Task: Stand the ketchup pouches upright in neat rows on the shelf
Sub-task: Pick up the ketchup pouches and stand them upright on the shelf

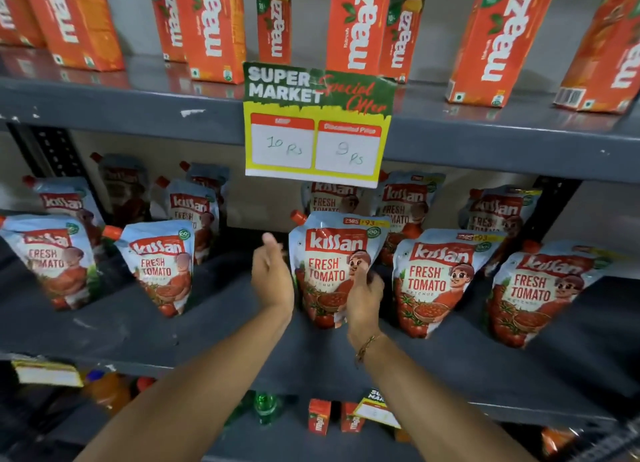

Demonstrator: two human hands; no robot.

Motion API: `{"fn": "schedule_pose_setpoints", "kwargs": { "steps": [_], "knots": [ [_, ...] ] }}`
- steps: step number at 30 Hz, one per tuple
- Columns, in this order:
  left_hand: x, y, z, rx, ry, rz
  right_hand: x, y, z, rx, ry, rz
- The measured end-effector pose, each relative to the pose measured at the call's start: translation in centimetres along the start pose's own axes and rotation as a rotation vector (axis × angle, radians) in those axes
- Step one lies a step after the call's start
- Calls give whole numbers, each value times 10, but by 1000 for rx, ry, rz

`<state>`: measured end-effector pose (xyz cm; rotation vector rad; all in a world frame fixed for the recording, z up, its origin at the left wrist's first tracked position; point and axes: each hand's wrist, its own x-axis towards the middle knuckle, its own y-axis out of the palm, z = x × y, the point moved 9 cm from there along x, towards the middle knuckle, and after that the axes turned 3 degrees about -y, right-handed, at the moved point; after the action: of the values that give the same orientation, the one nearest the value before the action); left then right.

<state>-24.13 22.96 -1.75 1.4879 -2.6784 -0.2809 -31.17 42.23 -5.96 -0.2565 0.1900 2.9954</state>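
Observation:
Several ketchup pouches with red caps stand on the grey middle shelf [207,326] in a front row and a back row. The middle front pouch [329,264] stands upright. My right hand [363,295] rests against its lower right part, fingers curled on it. Just left of that pouch, my left hand [272,274] is flat and open, a small gap away from its side. More front pouches stand at the left [159,264] and far left [52,261], and at the right [436,281] and far right [540,292]. Back-row pouches are partly hidden.
Orange juice cartons [214,29] stand on the shelf above. A price sign [315,129] hangs from that shelf's edge over the back row. Below are small cartons [318,416], a green bottle [265,406] and an orange bottle [104,389].

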Motion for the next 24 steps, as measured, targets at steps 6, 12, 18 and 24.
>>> {"fn": "schedule_pose_setpoints", "kwargs": {
  "steps": [6,12,18,24],
  "knots": [
    [12,-107,24,82,-134,-515,-80,39,-21,-70,-179,-43],
    [70,-169,8,108,-105,-493,-100,173,-20,-197,-186,436],
    [137,-170,-15,-66,-41,-73,-106,263,-30,-102,-54,503],
    [161,-150,-14,-187,-80,196,-103,259,-38,-85,-153,277]
  ]
}}
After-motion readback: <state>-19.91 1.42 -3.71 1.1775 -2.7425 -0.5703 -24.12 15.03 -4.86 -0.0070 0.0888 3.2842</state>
